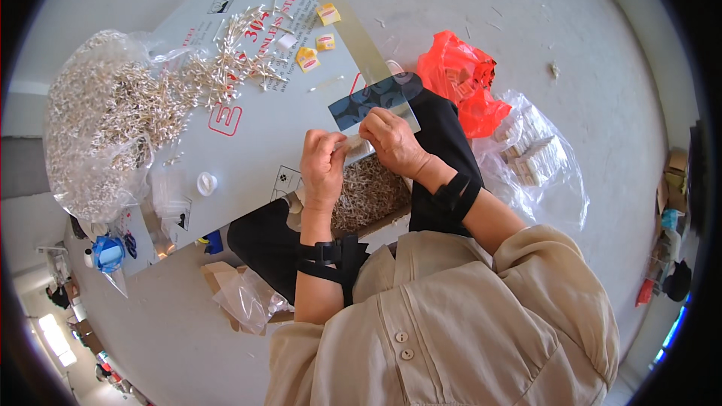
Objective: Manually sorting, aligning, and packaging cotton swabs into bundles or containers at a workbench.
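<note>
My left hand (323, 169) is closed, with thumb and fingertips pinched together above a cardboard box on my lap. Close by, my right hand (392, 139) is closed too, its fingertips bent down. Between them sits a pale, shiny piece (359, 151) that looks like clear plastic; its kind is hard to make out. Just beyond my fingers lies a dark blue patterned sheet (368, 105) at the table's edge. Below my hands, the box holds a mass of cotton swabs (370, 197).
On the table (256, 158), a large clear bag (98, 128) spills cotton swabs. Small yellow packets (307, 59) and a round white container (207, 183) stand nearby. A red plastic bag (459, 79) and a clear bag of white packs (538, 154) lie at right. An open carton (226, 293) is at lower left.
</note>
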Demonstrator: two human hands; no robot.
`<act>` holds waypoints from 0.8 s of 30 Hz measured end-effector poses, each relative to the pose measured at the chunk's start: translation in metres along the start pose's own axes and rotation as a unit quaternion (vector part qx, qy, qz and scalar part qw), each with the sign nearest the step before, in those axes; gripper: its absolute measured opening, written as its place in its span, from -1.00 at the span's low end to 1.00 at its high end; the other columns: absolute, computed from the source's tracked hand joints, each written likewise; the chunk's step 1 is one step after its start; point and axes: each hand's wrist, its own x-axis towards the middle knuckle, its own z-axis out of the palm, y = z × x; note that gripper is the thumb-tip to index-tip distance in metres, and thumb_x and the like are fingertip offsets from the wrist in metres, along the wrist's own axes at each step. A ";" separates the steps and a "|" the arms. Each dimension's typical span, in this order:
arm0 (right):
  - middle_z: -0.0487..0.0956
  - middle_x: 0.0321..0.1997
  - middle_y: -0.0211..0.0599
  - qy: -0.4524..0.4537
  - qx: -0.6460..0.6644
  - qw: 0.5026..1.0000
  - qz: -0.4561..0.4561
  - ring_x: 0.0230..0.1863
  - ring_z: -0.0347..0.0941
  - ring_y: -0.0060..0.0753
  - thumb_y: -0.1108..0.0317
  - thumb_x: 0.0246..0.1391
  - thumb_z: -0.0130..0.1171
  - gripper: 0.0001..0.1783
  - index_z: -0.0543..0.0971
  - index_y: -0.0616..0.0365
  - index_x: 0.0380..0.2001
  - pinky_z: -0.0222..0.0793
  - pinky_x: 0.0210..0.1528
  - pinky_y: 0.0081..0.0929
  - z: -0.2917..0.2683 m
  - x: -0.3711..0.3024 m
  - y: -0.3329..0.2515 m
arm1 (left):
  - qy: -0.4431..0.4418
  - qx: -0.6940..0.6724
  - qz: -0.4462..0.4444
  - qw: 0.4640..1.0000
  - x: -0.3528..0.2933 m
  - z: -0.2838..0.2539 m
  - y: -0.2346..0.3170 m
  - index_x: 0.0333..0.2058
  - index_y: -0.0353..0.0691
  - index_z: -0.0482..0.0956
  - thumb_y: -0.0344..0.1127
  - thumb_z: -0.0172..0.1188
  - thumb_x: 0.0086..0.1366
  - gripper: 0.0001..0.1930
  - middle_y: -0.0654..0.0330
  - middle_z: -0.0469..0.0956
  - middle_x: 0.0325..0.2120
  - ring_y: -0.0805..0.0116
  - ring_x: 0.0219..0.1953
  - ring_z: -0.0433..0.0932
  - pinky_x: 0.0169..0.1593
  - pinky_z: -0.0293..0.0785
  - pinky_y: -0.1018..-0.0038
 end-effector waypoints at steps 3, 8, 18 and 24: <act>0.41 -0.43 -0.10 0.005 -0.018 1.000 -0.016 -0.34 0.40 0.11 0.64 -0.05 0.13 -0.86 0.38 0.24 -0.46 0.36 -0.33 -0.17 0.000 0.000 -0.004 | -0.040 0.081 0.063 0.994 0.008 -0.003 0.002 -0.39 -0.26 0.46 -0.56 0.24 0.12 -0.87 0.13 0.41 -0.42 0.09 -0.36 0.48 -0.33 0.43 0.29; 0.41 -0.43 -0.13 -0.052 0.139 0.983 0.104 -0.36 0.40 0.04 0.63 -0.06 0.16 -0.88 0.45 0.22 -0.47 0.38 -0.34 -0.22 -0.011 0.006 -0.006 | -0.088 0.168 0.099 0.977 0.012 -0.003 0.000 -0.40 -0.27 0.35 -0.52 0.20 0.14 -0.84 0.08 0.41 -0.42 -0.03 -0.33 0.47 -0.32 0.41 0.15; 0.47 -0.42 -0.26 -0.070 -0.045 0.994 -0.068 -0.33 0.48 -0.17 0.49 -0.10 0.31 -0.88 0.61 0.22 -0.41 0.41 -0.29 -0.38 -0.010 0.011 0.005 | -0.124 0.214 0.154 0.957 0.015 -0.004 0.001 -0.36 -0.31 0.36 -0.61 0.17 0.11 -0.83 0.05 0.40 -0.42 -0.06 -0.34 0.46 -0.31 0.41 0.14; 0.41 -0.46 -0.26 -0.021 0.061 0.998 -0.005 -0.33 0.42 -0.07 0.48 -0.17 0.29 -0.86 0.50 0.12 -0.55 0.39 -0.31 -0.23 -0.004 0.012 0.000 | -0.075 0.045 0.053 0.995 0.011 -0.002 0.005 -0.39 -0.28 0.44 -0.59 0.21 0.10 -0.86 0.09 0.41 -0.45 0.05 -0.37 0.48 -0.37 0.43 0.18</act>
